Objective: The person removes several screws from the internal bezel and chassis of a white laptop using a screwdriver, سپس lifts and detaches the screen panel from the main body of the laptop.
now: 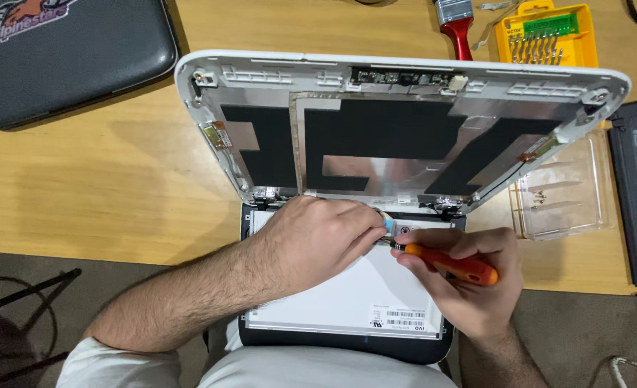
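— At the desk's near edge, what is happening?
— The right hand (pixel 469 276) is gripping an orange-handled screwdriver (pixel 444 263), its tip pointing to nine o'clock by the hinge of the opened laptop lid (pixel 397 122).
— And the left hand (pixel 318 241)?
— It is curling, fingers pinching at the tip, over the white display panel (pixel 347 298). A clear tray (pixel 570 190) is sitting at three o'clock.

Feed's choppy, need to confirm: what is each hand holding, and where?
Right hand holds the orange screwdriver by its handle. Left hand pinches something by the hinge; what it is cannot be told.
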